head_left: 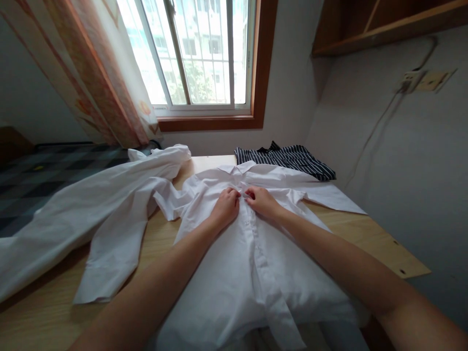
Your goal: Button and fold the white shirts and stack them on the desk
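A white button-up shirt [219, 273] lies face up on the wooden table, collar toward the window and sleeves spread to both sides. Its lower hem hangs over the near edge. My left hand [227, 204] is closed on the front placket just below the collar. Close beside it, my right hand [261, 200] pinches the opposite edge of the same placket, fingertips nearly meeting the left ones. Any button between the fingers is too small to make out. Below the hands, the two front edges run loosely down the middle.
Another white garment [91, 187] stretches along the table's left side. A dark striped shirt [285, 158], folded, lies at the far edge. The bare wooden tabletop [380, 243] shows at right, near the wall. A checked bed cover [54, 170] is at left; a shelf [387, 31] hangs upper right.
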`<action>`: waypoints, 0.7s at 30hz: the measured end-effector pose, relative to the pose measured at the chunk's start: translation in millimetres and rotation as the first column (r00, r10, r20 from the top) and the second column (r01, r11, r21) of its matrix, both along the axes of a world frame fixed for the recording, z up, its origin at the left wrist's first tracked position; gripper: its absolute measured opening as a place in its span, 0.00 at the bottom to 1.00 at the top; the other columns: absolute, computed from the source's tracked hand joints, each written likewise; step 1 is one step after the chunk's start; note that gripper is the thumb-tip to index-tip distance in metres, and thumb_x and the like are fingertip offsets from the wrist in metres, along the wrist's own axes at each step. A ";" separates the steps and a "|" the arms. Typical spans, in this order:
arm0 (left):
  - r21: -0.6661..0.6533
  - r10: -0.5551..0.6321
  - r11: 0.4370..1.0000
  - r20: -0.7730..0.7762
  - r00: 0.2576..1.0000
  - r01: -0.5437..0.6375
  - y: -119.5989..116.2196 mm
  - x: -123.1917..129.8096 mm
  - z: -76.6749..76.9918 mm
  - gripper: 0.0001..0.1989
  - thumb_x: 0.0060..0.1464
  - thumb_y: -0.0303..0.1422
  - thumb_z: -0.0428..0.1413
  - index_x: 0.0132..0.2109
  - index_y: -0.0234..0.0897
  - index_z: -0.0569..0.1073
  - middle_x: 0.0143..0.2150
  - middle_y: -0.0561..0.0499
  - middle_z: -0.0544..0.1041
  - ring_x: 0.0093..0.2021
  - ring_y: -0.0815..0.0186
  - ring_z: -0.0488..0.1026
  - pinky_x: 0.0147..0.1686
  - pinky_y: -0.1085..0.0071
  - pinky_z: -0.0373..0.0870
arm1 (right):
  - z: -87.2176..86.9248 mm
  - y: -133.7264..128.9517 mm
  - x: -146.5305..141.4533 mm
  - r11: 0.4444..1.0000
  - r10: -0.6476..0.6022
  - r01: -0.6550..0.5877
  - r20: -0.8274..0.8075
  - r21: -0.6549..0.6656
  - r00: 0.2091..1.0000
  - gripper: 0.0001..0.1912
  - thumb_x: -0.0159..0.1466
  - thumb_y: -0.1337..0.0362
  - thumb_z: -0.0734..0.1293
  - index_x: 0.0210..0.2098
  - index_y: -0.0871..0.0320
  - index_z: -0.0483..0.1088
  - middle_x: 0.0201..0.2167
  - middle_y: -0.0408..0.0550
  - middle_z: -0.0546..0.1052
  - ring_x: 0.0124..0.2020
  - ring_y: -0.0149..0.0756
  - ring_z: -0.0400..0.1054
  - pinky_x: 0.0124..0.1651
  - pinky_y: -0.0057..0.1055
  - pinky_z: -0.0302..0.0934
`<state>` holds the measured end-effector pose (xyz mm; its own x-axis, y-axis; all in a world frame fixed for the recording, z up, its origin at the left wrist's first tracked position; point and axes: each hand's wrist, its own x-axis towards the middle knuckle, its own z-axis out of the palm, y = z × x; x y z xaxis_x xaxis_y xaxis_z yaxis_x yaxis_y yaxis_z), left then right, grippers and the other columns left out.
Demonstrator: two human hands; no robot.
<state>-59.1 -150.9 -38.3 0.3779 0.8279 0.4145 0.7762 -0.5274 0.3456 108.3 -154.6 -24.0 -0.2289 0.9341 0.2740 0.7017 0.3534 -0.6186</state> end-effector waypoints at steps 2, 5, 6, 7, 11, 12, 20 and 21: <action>0.013 0.002 1.000 -0.028 1.000 -0.002 -3.0 1.4 2.9 0.11 0.59 0.24 0.49 0.43 0.35 0.76 0.46 0.42 0.75 0.50 0.58 0.71 0.57 0.60 0.68 | 6.3 -0.6 7.6 0.997 0.038 -0.039 -0.016 -0.063 0.999 0.07 0.56 0.73 0.67 0.33 0.60 0.76 0.28 0.43 0.77 0.30 0.32 0.68 0.35 0.25 0.58; 0.062 0.019 0.998 -0.114 0.993 -0.012 -11.1 4.5 10.6 0.12 0.59 0.24 0.49 0.43 0.34 0.77 0.50 0.40 0.74 0.54 0.55 0.68 0.59 0.58 0.66 | 19.6 -0.5 15.2 0.982 0.059 -0.055 0.018 -0.183 0.998 0.06 0.53 0.73 0.69 0.31 0.59 0.76 0.23 0.40 0.75 0.26 0.30 0.66 0.31 0.24 0.56; 0.081 0.037 0.996 -0.151 0.988 -0.025 -13.9 5.5 13.5 0.12 0.60 0.25 0.49 0.43 0.34 0.77 0.50 0.39 0.74 0.55 0.54 0.68 0.58 0.57 0.65 | 23.6 0.3 15.7 0.975 0.053 -0.044 0.036 -0.218 0.998 0.06 0.53 0.72 0.69 0.31 0.59 0.76 0.23 0.40 0.75 0.25 0.30 0.65 0.30 0.24 0.56; 0.093 0.056 0.995 -0.185 0.981 -0.040 -16.3 6.4 16.0 0.12 0.60 0.25 0.49 0.42 0.35 0.77 0.50 0.39 0.74 0.54 0.53 0.67 0.57 0.56 0.66 | 26.8 1.6 15.2 0.969 0.048 -0.033 0.054 -0.244 0.997 0.06 0.53 0.71 0.70 0.31 0.59 0.77 0.23 0.40 0.75 0.24 0.30 0.65 0.29 0.24 0.56; 0.038 0.097 0.995 -0.211 0.973 -0.091 -19.1 7.2 20.0 0.11 0.62 0.28 0.49 0.40 0.35 0.77 0.44 0.41 0.74 0.48 0.55 0.71 0.51 0.59 0.69 | 26.9 7.7 5.7 0.973 0.051 -0.023 0.113 -0.230 0.992 0.02 0.57 0.68 0.71 0.31 0.58 0.77 0.26 0.45 0.78 0.25 0.32 0.68 0.31 0.26 0.58; 0.016 0.100 0.995 -0.189 0.977 -0.099 -18.2 6.7 19.5 0.10 0.62 0.28 0.50 0.40 0.35 0.76 0.43 0.42 0.74 0.47 0.56 0.71 0.50 0.61 0.69 | 23.9 8.9 2.9 0.980 0.053 -0.028 0.123 -0.196 0.991 0.02 0.58 0.68 0.70 0.31 0.59 0.77 0.27 0.46 0.79 0.27 0.33 0.69 0.33 0.26 0.59; -0.073 0.104 0.991 -0.058 0.993 -0.108 -8.7 3.2 13.7 0.05 0.60 0.31 0.54 0.37 0.37 0.74 0.39 0.46 0.75 0.44 0.58 0.73 0.48 0.63 0.69 | -0.3 9.9 3.3 0.996 0.025 -0.027 -0.028 -0.080 0.999 0.10 0.63 0.71 0.62 0.40 0.60 0.75 0.40 0.50 0.80 0.42 0.37 0.72 0.47 0.30 0.62; -0.079 0.100 0.992 -0.047 0.994 -0.104 -7.9 2.7 13.6 0.05 0.60 0.32 0.54 0.36 0.37 0.74 0.39 0.46 0.75 0.44 0.58 0.73 0.48 0.63 0.69 | -0.1 9.4 5.3 0.995 0.033 -0.039 -0.063 -0.091 0.997 0.11 0.62 0.71 0.62 0.40 0.60 0.75 0.40 0.50 0.80 0.42 0.37 0.72 0.46 0.29 0.63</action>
<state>-56.5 -158.8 -24.7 0.3061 0.8930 0.3298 0.8395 -0.4166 0.3488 113.6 -145.1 -24.1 -0.2479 0.9475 0.2021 0.6492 0.3173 -0.6912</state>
